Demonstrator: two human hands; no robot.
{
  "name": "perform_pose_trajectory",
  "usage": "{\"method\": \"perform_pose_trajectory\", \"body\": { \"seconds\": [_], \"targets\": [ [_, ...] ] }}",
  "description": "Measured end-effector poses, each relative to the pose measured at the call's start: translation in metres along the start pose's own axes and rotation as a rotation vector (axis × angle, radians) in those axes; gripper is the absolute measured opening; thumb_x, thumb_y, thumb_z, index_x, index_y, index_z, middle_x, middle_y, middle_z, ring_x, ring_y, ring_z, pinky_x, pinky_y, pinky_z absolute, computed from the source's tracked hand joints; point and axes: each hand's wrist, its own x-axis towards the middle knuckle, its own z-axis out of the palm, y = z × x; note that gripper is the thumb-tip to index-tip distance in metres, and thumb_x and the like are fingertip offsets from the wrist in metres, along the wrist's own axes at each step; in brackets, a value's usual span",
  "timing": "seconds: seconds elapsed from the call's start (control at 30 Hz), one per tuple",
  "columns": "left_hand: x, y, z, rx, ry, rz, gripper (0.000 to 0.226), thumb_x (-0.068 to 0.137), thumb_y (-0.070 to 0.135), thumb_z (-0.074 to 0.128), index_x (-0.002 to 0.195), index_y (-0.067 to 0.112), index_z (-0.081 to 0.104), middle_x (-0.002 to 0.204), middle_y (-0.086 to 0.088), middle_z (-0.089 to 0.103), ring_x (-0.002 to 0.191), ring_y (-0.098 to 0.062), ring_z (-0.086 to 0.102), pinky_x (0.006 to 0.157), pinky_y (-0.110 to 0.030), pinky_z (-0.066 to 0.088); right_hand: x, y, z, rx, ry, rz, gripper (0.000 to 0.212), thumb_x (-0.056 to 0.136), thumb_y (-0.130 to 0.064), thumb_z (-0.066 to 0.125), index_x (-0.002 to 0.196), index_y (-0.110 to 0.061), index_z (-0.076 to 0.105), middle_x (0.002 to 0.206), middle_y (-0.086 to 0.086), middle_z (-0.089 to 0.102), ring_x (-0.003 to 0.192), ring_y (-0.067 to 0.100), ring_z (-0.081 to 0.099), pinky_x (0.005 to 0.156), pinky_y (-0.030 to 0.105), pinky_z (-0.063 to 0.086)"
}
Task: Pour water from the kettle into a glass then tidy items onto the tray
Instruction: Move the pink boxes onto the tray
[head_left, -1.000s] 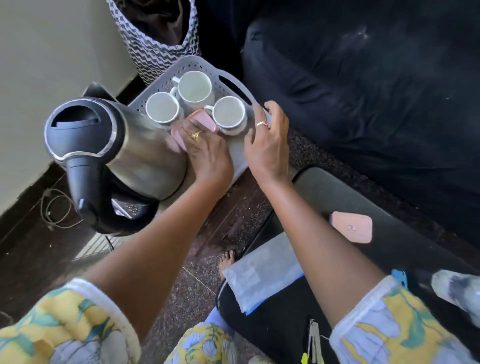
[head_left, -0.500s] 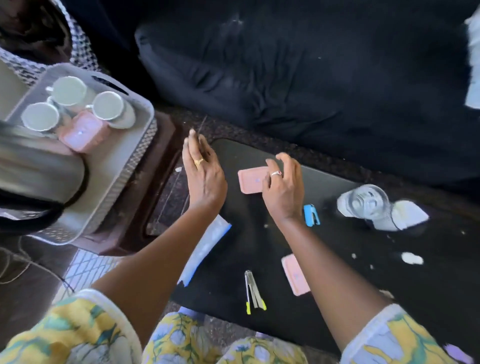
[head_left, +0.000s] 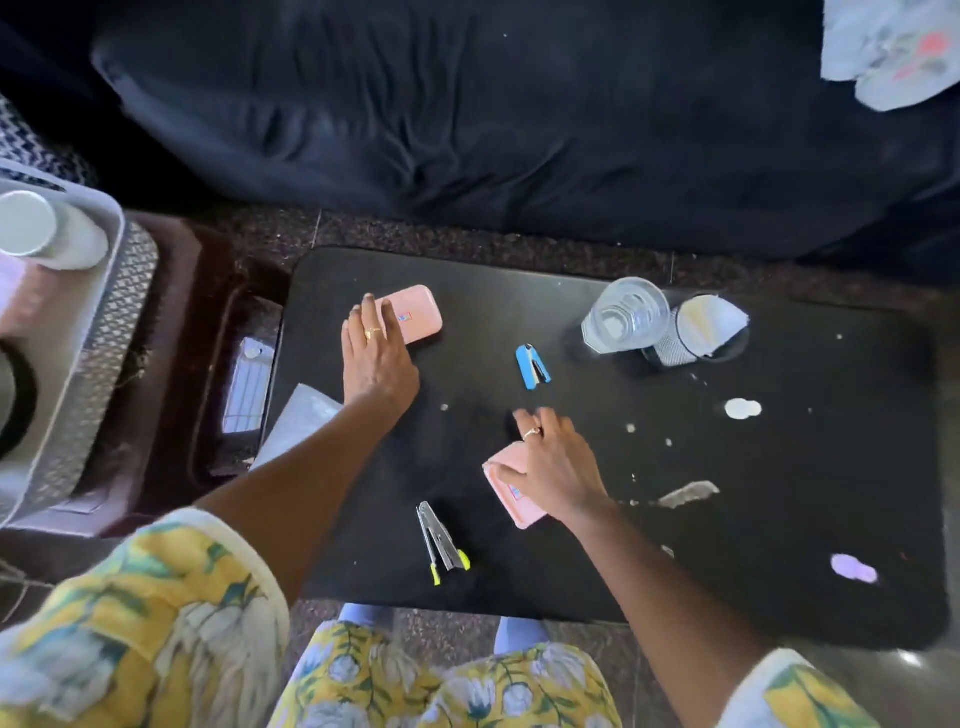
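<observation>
Two pink cases: our left hand (head_left: 379, 364) lays straight fingers (head_left: 372, 318) on far case (head_left: 418, 312); right hand (head_left: 558, 467) covers near case (head_left: 511, 496), grip indiscernible.

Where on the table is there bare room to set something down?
Bare: the far strip between the far case and the glass; the right end of the table past the mesh cup, only spotted. Crowded: the middle, with the left hand on the far case, the right hand on the near case, the stapler and the metal tool.
</observation>
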Motion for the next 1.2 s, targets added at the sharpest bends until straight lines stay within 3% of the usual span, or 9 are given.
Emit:
{"method": "perform_pose_trajectory", "body": {
  "seconds": [0.17,0.37,0.5,0.6,0.83,0.9,1.03,1.13,1.2],
  "targets": [
    [0.023,-0.009,-0.004,0.027,-0.059,0.053,0.084,0.084,0.02,0.058,0.148,-0.001,0.008,0.154,-0.023,0.012,0.143,-0.038,0.013,0.119,-0.044,0.012,-0.01,-0.007,0.014,-0.002,-0.172,-0.041,0.086,0.071,-0.07,0.06,0.135,-0.019,0.034,0.123,0.009,0.045,0.105,0.031,0.052,0.078,0.042,0.052],
    [0.038,-0.015,-0.011,-0.05,-0.099,0.082,0.086,0.079,0.024,0.066,0.146,0.001,0.017,0.14,-0.019,0.037,0.131,-0.035,0.035,0.112,-0.04,0.028,-0.004,-0.009,0.009,0.092,-0.242,0.043,0.079,0.076,-0.045,0.066,0.139,-0.018,0.028,0.125,0.009,0.044,0.112,0.03,0.049,0.08,0.041,0.05],
    [0.039,-0.019,-0.02,-0.149,-0.083,0.065,0.069,0.077,0.018,0.069,0.136,0.005,0.034,0.132,-0.015,0.045,0.124,-0.031,0.041,0.102,-0.04,0.039,0.005,-0.01,0.003,0.064,-0.121,0.007,0.08,0.075,-0.04,0.063,0.141,-0.017,0.025,0.122,0.007,0.049,0.11,0.026,0.051,0.083,0.038,0.05],
    [0.037,-0.025,-0.026,-0.2,-0.056,0.047,0.069,0.076,0.015,0.071,0.134,0.007,0.035,0.132,-0.013,0.044,0.125,-0.03,0.038,0.097,-0.041,0.043,0.016,-0.019,-0.004,0.048,-0.032,-0.044,0.081,0.074,-0.039,0.065,0.141,-0.016,0.027,0.117,0.006,0.053,0.106,0.027,0.053,0.083,0.036,0.049],
    [0.027,-0.074,-0.061,-0.294,0.213,-0.046,0.071,0.074,0.019,0.07,0.134,0.003,0.035,0.132,-0.016,0.044,0.123,-0.033,0.039,0.107,-0.037,0.03,0.061,-0.07,-0.026,-0.011,0.155,-0.236,0.076,0.055,-0.031,0.079,0.12,-0.012,0.044,0.099,0.007,0.065,0.082,0.032,0.062,0.07,0.04,0.05],
    [0.022,-0.098,-0.077,-0.32,0.346,-0.106,0.069,0.072,0.017,0.07,0.131,0.0,0.039,0.13,-0.018,0.047,0.123,-0.034,0.041,0.107,-0.039,0.028,0.078,-0.095,-0.038,0.026,0.234,-0.289,0.076,0.052,-0.027,0.083,0.117,-0.012,0.047,0.101,0.007,0.066,0.086,0.033,0.063,0.073,0.041,0.048],
    [0.015,-0.155,-0.108,-0.542,0.505,-0.368,0.07,0.071,0.017,0.07,0.132,0.005,0.038,0.13,-0.017,0.045,0.12,-0.036,0.04,0.1,-0.04,0.032,0.117,-0.152,-0.065,0.142,0.356,-0.435,0.078,0.059,-0.019,0.079,0.123,-0.018,0.034,0.117,0.009,0.062,0.106,0.034,0.054,0.083,0.047,0.044],
    [0.01,-0.198,-0.122,-0.543,0.638,-0.496,0.072,0.073,0.035,0.07,0.131,0.005,0.039,0.125,-0.015,0.05,0.116,-0.036,0.043,0.098,-0.04,0.032,0.148,-0.199,-0.083,0.17,0.511,-0.53,0.08,0.06,-0.018,0.078,0.126,-0.015,0.035,0.12,0.012,0.061,0.109,0.03,0.046,0.083,0.048,0.046],
    [0.004,-0.224,-0.127,-0.543,0.643,-0.542,0.072,0.073,0.035,0.068,0.132,0.005,0.039,0.126,-0.016,0.049,0.12,-0.036,0.042,0.102,-0.039,0.026,0.167,-0.231,-0.095,0.198,0.587,-0.599,0.08,0.06,-0.017,0.077,0.129,-0.016,0.036,0.124,0.012,0.059,0.111,0.029,0.043,0.086,0.048,0.045]
  ]
}}
